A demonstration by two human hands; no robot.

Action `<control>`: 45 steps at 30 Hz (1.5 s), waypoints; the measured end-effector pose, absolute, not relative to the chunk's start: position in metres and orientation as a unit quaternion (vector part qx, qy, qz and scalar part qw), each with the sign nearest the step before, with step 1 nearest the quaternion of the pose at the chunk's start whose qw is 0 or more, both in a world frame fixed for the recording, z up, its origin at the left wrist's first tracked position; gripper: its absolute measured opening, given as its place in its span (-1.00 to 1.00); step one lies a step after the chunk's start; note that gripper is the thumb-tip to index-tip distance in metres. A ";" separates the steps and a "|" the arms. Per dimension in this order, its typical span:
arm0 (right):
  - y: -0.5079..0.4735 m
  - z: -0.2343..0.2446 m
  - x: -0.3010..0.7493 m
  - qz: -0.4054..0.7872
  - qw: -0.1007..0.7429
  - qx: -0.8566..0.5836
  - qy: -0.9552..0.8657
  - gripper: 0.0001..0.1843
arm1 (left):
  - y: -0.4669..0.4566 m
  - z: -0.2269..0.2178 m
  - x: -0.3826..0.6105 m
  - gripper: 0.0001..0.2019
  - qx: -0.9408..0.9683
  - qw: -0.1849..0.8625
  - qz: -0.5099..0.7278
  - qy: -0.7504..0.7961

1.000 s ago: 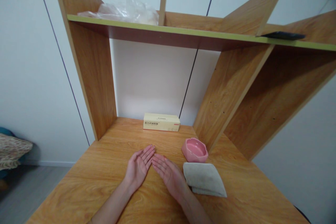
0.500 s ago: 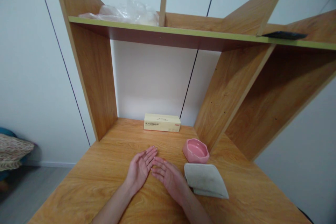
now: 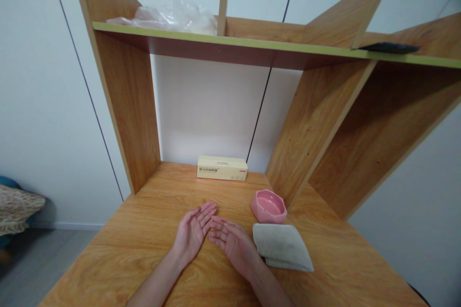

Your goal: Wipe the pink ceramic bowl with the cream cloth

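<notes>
Both hands rest on the wooden desk (image 3: 118, 244) near its middle. My left hand (image 3: 193, 232) lies palm up with fingers stretched out and holds nothing. My right hand (image 3: 231, 243) lies beside it, fingers slightly curled, fingertips almost touching the left hand, nothing in it. A folded grey cloth (image 3: 281, 247) lies just right of my right hand. Behind the cloth stands a pink bowl (image 3: 268, 206).
A long cream box (image 3: 222, 168) lies at the back of the desk against the white wall. A shelf (image 3: 252, 45) above carries a clear plastic bag (image 3: 169, 14) on the left and a flat black object (image 3: 389, 48) on the right. Slanted wooden panels rise at the right.
My right hand's fingers have curled a little and drawn slightly closer to the left hand. The view shifted a touch. Nothing else moved.
</notes>
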State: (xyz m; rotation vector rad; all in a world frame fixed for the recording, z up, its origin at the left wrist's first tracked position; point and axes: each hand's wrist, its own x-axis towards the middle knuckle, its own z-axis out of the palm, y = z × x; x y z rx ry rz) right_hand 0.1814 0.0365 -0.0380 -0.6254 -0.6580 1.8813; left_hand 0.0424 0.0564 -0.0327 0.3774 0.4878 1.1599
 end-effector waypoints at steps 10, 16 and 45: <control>0.035 -0.037 0.181 0.775 0.503 -0.266 -0.276 -0.77 | 0.056 -0.033 0.042 -0.67 0.168 0.795 0.540 0.219; 0.035 -0.037 0.180 0.767 0.504 -0.281 -0.280 -0.77 | 0.057 -0.034 0.042 -0.68 0.160 0.798 0.540 0.215; 0.035 -0.038 0.180 0.764 0.496 -0.282 -0.300 -0.76 | 0.055 -0.033 0.042 -0.68 0.167 0.798 0.540 0.210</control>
